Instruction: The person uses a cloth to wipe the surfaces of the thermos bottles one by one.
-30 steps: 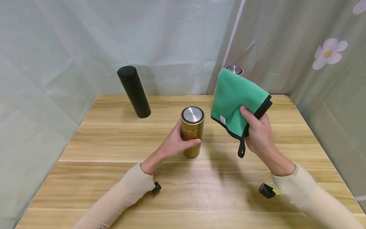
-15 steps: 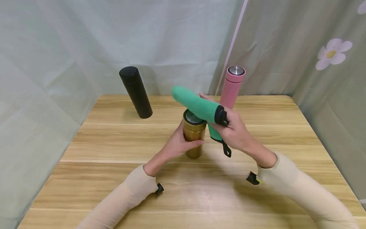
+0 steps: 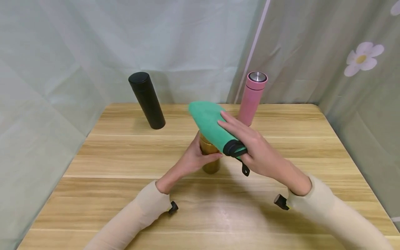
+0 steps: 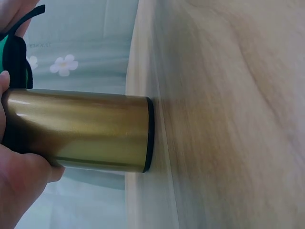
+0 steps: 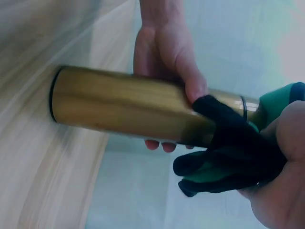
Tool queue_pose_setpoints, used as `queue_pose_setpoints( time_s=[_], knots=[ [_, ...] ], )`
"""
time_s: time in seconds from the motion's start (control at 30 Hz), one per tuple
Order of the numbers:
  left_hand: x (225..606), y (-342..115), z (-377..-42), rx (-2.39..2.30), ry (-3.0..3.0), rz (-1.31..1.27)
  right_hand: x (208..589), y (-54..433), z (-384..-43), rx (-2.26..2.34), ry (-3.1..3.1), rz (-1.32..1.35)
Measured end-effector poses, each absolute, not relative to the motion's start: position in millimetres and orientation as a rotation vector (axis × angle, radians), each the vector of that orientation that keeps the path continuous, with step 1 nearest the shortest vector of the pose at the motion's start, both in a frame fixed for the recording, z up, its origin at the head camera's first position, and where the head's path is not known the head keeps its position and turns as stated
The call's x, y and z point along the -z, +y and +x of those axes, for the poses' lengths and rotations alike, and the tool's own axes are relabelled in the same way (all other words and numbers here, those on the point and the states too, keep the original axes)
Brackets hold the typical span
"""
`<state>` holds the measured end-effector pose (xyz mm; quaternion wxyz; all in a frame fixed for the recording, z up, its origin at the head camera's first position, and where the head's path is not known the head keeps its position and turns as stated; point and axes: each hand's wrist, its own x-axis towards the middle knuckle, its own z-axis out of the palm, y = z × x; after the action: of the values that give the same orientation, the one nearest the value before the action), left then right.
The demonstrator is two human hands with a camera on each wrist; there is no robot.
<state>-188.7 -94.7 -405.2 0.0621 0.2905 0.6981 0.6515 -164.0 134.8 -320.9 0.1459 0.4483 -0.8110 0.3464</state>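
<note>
A gold thermos (image 3: 211, 168) stands upright in the middle of the tabletop, its base at the wood in the left wrist view. My left hand (image 3: 194, 157) grips its upper body, thumb across the front and fingers behind, as the right wrist view shows. Over the lid lies a folded green cloth (image 3: 208, 121) with black edging and a black hanging loop (image 3: 246, 170). My right hand (image 3: 254, 147) holds this cloth, two fingers stretched along its top. In the head view the cloth hides the lid.
Behind and to the left stands a black thermos (image 3: 147, 102) on the wooden table (image 3: 118, 156). A pink thermos (image 3: 251, 102) with a silver lid stands at the back right, beyond my right hand. A pale curtain (image 3: 187, 52) hangs along the table's back edge.
My right hand has brought the green cloth leftward from the right and down over the gold thermos's lid, uncovering the pink thermos. My left hand keeps its grip.
</note>
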Motion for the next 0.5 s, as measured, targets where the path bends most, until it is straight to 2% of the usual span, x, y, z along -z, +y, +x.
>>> queue_pose_setpoints(
  time_s=[0.5],
  knots=[
    [410.0,-96.9,-189.1,-1.944,2.188,0.994,321.5,133.3,-116.5,-0.542,-2.291,1.217]
  ],
)
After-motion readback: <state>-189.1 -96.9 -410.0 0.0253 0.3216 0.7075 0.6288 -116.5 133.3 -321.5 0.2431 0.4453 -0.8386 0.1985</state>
